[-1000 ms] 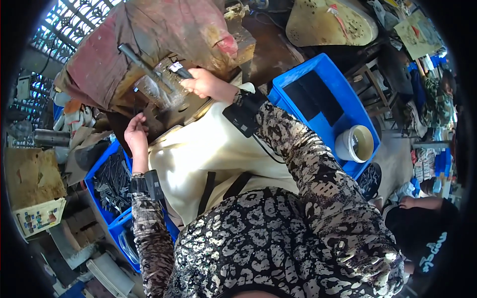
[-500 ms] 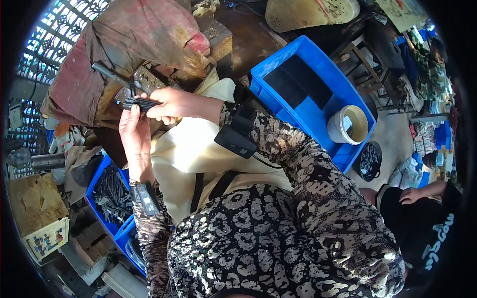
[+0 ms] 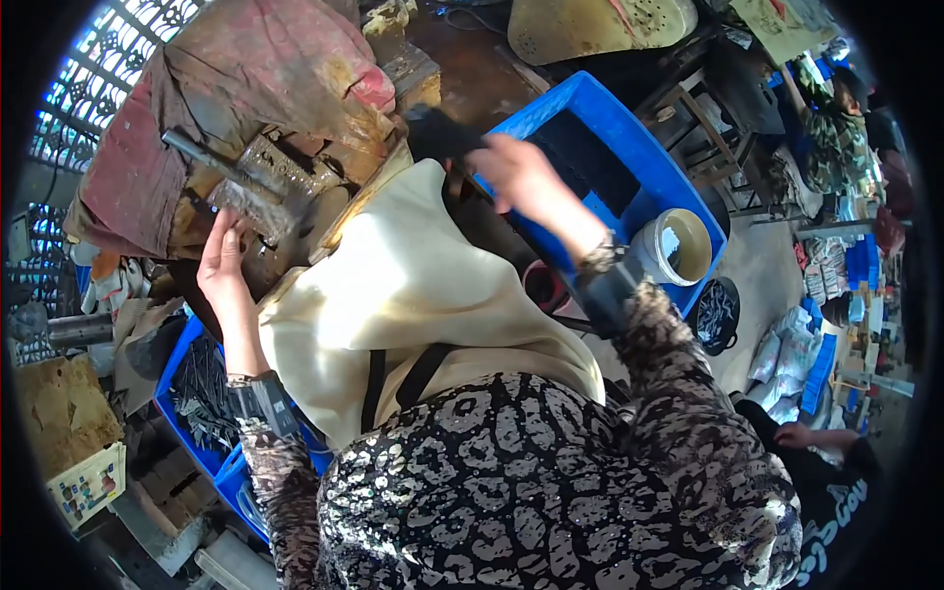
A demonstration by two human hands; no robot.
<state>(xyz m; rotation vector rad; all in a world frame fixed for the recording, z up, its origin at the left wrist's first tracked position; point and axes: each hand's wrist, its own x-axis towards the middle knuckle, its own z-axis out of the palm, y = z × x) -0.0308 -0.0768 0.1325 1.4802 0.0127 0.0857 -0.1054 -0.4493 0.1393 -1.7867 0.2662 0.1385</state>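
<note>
Over the near left corner of the blue tray [image 3: 629,162], my right hand [image 3: 526,182] is closed on a dark flat piece [image 3: 442,135] that sticks out to the left. Motion smears both, so the exact kind of piece does not show. My left hand [image 3: 226,261] is raised at the left with its fingers stretched upward. Its fingertips are at the lower edge of a worn metal block [image 3: 251,205], and no piece shows in them. From that block a metal bar [image 3: 192,147] slants up to the left. Black sheets [image 3: 580,157] lie in the tray.
A white bucket [image 3: 644,251] stands in the tray. Cream cloth [image 3: 393,265] covers my lap. At the left, a blue crate [image 3: 177,393] holds many dark strips. A reddish cloth [image 3: 265,79] drapes the machine. Another person's arm [image 3: 821,438] shows at the lower right.
My right hand has swung right, away from my left hand and toward the tray. The bundle of dark strips between both hands is gone from there. My left hand has shifted slightly left.
</note>
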